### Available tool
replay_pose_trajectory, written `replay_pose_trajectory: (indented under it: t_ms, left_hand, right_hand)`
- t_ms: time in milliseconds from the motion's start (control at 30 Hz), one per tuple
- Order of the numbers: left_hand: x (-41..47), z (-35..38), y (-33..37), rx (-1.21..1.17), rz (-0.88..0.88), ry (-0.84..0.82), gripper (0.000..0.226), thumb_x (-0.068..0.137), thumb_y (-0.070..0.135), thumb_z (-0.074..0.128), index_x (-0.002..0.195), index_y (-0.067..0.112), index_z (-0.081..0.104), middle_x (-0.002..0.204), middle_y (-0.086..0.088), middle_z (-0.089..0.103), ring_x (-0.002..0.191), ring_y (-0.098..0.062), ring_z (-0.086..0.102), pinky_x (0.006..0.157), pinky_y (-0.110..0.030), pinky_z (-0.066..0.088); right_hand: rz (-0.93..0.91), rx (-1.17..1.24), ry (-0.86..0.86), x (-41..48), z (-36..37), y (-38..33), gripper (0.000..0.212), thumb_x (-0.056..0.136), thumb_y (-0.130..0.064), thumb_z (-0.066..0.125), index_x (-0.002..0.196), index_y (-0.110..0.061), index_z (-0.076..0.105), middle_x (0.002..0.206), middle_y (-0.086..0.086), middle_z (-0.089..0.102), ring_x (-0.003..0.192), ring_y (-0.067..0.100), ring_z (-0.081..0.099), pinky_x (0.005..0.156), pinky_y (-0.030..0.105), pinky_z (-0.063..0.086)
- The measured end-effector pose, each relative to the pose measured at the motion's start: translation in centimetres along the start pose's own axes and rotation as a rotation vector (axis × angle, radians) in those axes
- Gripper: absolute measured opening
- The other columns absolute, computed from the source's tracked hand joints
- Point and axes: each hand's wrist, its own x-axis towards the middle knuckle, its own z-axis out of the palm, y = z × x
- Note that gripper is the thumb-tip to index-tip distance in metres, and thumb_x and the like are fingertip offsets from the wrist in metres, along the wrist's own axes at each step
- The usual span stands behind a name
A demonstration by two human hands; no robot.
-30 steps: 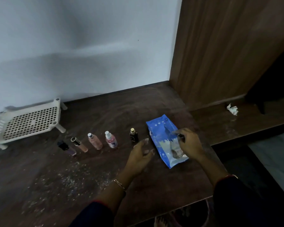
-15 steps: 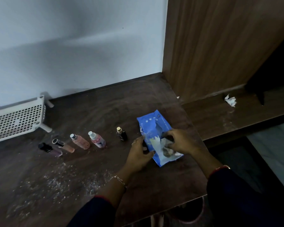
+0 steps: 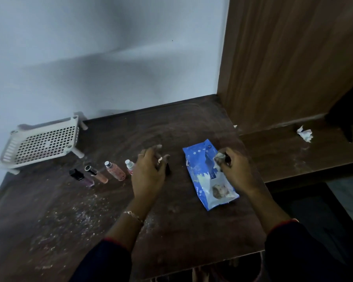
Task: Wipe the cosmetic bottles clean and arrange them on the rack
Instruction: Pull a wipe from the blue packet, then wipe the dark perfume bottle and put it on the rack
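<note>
Left hand [image 3: 149, 171] and right hand [image 3: 235, 169] both low over bench [image 3: 171, 224]. White rack [image 3: 41, 142] far left by wall. Four bottles [image 3: 115, 171] in a row near it. Left hand, fingers loosely spread, over small dark bottle [image 3: 168, 169]; grip unclear. Blue wipe pack [image 3: 202, 176] next. Right hand pinches crumpled wipe [image 3: 218, 158] above pack.

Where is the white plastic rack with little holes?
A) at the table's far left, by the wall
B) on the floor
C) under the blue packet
A: the white perforated plastic rack stands on the dark wooden table's far left, beside the pale wall.
</note>
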Motion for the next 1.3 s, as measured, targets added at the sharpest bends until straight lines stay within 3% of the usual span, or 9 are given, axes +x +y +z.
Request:
replay_pose_trajectory:
  t_ms: [100, 233, 533, 700, 800, 867, 1000, 1200, 1300]
  left_hand:
    - [2.8, -1.1, -1.3, 0.168, 0.095, -0.169, 0.033, 0.083, 0.017, 0.066, 0.116, 0.021, 0.064, 0.115, -0.001, 0.058, 0.095, -0.014, 0.060, 0.084, -0.026, 0.047]
    - [4.7, -0.7, -2.5, 0.294, 0.130, -0.389, 0.025, 0.083, 0.009, 0.060, 0.105, 0.018, 0.069, 0.110, -0.004, 0.064, 0.097, -0.020, 0.065, 0.088, -0.039, 0.051]
    - [4.8, -0.6, -3.5, 0.351, 0.143, -0.455, 0.024, 0.081, 0.006, 0.057, 0.097, 0.019, 0.069, 0.105, -0.006, 0.063, 0.093, -0.025, 0.063, 0.082, -0.042, 0.052]
    - [4.4, -2.0, -4.7, 0.143, 0.035, -0.366, 0.012, 0.078, 0.014, 0.070, 0.090, 0.016, 0.073, 0.091, -0.003, 0.070, 0.084, -0.017, 0.066, 0.075, -0.025, 0.050]
    - [2.9, -3.9, -6.1, -0.062, -0.093, -0.398, 0.012, 0.079, 0.018, 0.071, 0.089, 0.013, 0.072, 0.087, -0.001, 0.072, 0.077, -0.017, 0.068, 0.076, -0.037, 0.057]
    - [1.7, -5.5, -7.2, -0.191, -0.148, -0.395, 0.010, 0.080, 0.016, 0.070, 0.088, 0.009, 0.070, 0.087, -0.008, 0.073, 0.078, -0.022, 0.069, 0.077, -0.042, 0.058]
    - [-0.6, -7.9, -9.2, -0.291, -0.223, -0.375, 0.009, 0.080, 0.018, 0.071, 0.085, 0.011, 0.068, 0.086, -0.009, 0.073, 0.073, -0.016, 0.065, 0.073, -0.033, 0.055]
    - [-3.1, -11.5, -12.0, -0.433, -0.299, -0.304, 0.007, 0.076, 0.025, 0.073, 0.075, 0.021, 0.068, 0.084, -0.012, 0.073, 0.082, -0.029, 0.070, 0.079, -0.049, 0.057]
    - [-3.7, -12.9, -13.4, -0.514, -0.324, -0.267, 0.006, 0.071, 0.031, 0.073, 0.071, 0.025, 0.070, 0.082, -0.012, 0.073, 0.082, -0.030, 0.070, 0.081, -0.051, 0.056]
  right_hand:
    - [0.044, 0.101, 0.090, 0.2, 1.4, -0.8, 0.017, 0.080, -0.012, 0.071, 0.084, -0.015, 0.055, 0.071, -0.011, 0.057, 0.066, 0.002, 0.056, 0.058, 0.006, 0.040]
    - [0.056, 0.164, 0.076, 0.1, 3.0, -1.6, 0.023, 0.077, -0.011, 0.075, 0.076, -0.015, 0.052, 0.070, -0.006, 0.058, 0.067, 0.008, 0.059, 0.062, 0.017, 0.047]
    - [0.067, 0.213, 0.000, -1.7, 5.0, -3.3, 0.016, 0.081, 0.006, 0.063, 0.078, -0.008, 0.056, 0.078, -0.006, 0.063, 0.079, 0.002, 0.062, 0.070, 0.009, 0.048]
    - [0.077, 0.177, 0.057, -3.0, 6.2, -5.1, 0.020, 0.077, 0.007, 0.064, 0.081, -0.012, 0.057, 0.077, -0.012, 0.060, 0.077, 0.002, 0.060, 0.074, 0.014, 0.047]
    - [0.066, 0.178, 0.079, -3.9, 7.1, -6.9, 0.025, 0.075, 0.009, 0.064, 0.083, -0.014, 0.059, 0.079, -0.017, 0.061, 0.077, -0.010, 0.059, 0.070, 0.004, 0.043]
    - [0.028, 0.170, 0.050, -4.4, 8.1, -8.1, 0.022, 0.074, 0.010, 0.060, 0.082, -0.010, 0.064, 0.082, -0.008, 0.068, 0.082, -0.004, 0.063, 0.072, 0.008, 0.047]
    - [-0.171, 0.113, 0.016, -5.6, 10.5, -11.7, 0.031, 0.068, 0.015, 0.055, 0.083, -0.007, 0.070, 0.087, 0.003, 0.069, 0.083, 0.011, 0.066, 0.076, 0.019, 0.053]
    - [-0.481, -0.179, -0.212, -9.7, 14.8, -16.6, 0.024, 0.081, -0.024, 0.051, 0.090, -0.012, 0.069, 0.095, 0.004, 0.067, 0.087, 0.020, 0.062, 0.077, 0.028, 0.045]
    - [-0.571, -0.288, -0.199, -12.5, 16.3, -16.9, 0.025, 0.081, -0.018, 0.047, 0.086, -0.007, 0.070, 0.092, 0.009, 0.067, 0.080, 0.026, 0.063, 0.073, 0.026, 0.042]
